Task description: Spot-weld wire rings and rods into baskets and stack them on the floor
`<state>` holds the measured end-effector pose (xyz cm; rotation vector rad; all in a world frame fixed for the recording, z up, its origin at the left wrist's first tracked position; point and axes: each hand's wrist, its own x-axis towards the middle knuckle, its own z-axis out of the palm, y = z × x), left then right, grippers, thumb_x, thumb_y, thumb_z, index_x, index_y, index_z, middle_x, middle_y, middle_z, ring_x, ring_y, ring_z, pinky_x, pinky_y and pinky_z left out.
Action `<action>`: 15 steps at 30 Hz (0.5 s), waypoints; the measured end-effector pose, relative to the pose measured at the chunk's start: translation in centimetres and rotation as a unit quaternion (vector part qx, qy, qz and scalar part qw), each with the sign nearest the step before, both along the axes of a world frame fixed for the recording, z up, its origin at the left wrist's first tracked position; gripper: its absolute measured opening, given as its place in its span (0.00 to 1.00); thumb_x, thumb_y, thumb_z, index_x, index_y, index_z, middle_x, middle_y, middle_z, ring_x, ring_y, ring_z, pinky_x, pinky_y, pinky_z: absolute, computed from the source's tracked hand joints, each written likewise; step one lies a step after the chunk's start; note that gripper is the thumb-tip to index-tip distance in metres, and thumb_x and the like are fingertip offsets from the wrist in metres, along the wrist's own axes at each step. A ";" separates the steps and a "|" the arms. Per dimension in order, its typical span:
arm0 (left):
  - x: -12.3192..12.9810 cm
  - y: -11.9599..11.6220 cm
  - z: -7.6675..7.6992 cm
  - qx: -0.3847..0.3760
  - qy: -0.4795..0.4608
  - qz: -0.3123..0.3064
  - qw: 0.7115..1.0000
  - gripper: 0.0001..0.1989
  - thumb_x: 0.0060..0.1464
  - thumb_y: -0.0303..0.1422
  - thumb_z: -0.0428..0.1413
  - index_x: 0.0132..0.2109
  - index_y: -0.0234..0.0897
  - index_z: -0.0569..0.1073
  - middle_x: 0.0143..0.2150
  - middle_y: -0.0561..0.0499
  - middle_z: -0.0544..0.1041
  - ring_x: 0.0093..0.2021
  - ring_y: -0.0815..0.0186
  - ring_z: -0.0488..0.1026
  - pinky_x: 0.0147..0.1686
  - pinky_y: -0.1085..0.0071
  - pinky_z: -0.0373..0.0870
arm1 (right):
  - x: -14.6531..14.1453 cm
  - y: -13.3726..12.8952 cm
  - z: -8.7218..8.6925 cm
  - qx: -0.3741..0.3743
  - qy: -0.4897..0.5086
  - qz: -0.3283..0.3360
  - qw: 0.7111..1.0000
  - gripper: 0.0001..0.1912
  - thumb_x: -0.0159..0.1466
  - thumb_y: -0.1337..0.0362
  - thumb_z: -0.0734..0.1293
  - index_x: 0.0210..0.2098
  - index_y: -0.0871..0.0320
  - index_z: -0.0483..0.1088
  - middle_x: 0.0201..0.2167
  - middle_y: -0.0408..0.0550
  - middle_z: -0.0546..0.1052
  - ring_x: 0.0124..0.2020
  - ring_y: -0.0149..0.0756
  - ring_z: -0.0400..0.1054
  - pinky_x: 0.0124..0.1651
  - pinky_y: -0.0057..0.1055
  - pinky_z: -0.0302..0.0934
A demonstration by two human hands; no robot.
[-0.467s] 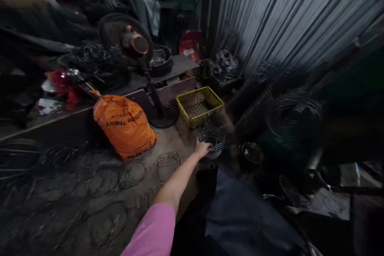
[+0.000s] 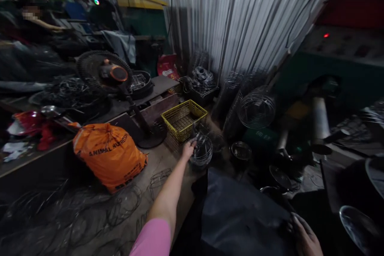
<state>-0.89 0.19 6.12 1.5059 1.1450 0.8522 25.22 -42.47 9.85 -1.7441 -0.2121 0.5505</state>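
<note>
Corrugated metal wall (image 2: pixel 240 16) fills the back, and below it an orange sack (image 2: pixel 109 156) slumps on the floor beside a standing fan (image 2: pixel 105 74). Next, the yellow basket (image 2: pixel 183 119), and just in front of it the round wire basket (image 2: pixel 201 152). Left hand (image 2: pixel 188 150) is stretched far forward, fingers curled on the wire basket's left rim. Right hand (image 2: pixel 306 238) lies low and near, well apart, fingers loosely bent, holding nothing visible.

Left arm outstretched, right hand low at the frame's edge.
The left hand (image 2: pixel 188 150) reaches far forward from a pink sleeve, fingers curled; the right hand (image 2: pixel 306 240) rests near the lap, fingers loosely spread.
</note>
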 end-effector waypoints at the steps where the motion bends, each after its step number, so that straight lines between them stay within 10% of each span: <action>1: 0.0 0.2 1.0 -0.005 -0.035 0.025 0.999 0.22 0.49 0.47 0.49 0.43 0.34 0.71 0.22 0.51 0.72 0.25 0.67 0.68 0.30 0.70 0.64 | 0.1 -0.1 -0.4 0.014 0.021 -0.006 1.000 0.23 0.41 0.52 0.71 0.33 0.59 0.71 0.23 0.44 0.74 0.24 0.38 0.70 0.24 0.27 0.65; 6: 0.7 -2.8 6.3 -0.063 -0.192 0.026 0.979 0.22 0.47 0.45 0.51 0.45 0.34 0.69 0.18 0.57 0.64 0.17 0.74 0.61 0.19 0.77 0.59 | -0.3 1.6 0.9 0.045 0.119 -0.032 0.991 0.22 0.39 0.57 0.74 0.32 0.58 0.71 0.25 0.43 0.74 0.25 0.34 0.69 0.26 0.26 0.64; 12: 4.5 -13.2 10.2 -0.422 -0.394 -0.127 0.806 0.13 0.46 0.33 0.55 0.41 0.36 0.72 0.16 0.59 0.62 0.14 0.76 0.57 0.16 0.77 0.56 | -3.8 5.9 6.1 0.184 0.161 0.072 0.967 0.23 0.47 0.53 0.69 0.40 0.56 0.70 0.36 0.47 0.74 0.37 0.35 0.68 0.39 0.30 0.62; 15: 6.1 -16.9 10.2 -0.466 -0.347 -0.167 0.797 0.14 0.49 0.33 0.53 0.44 0.36 0.71 0.18 0.57 0.64 0.16 0.75 0.60 0.18 0.76 0.59 | -6.0 6.8 8.4 0.273 0.190 0.103 0.937 0.22 0.50 0.53 0.68 0.43 0.54 0.67 0.34 0.47 0.74 0.33 0.33 0.68 0.35 0.31 0.61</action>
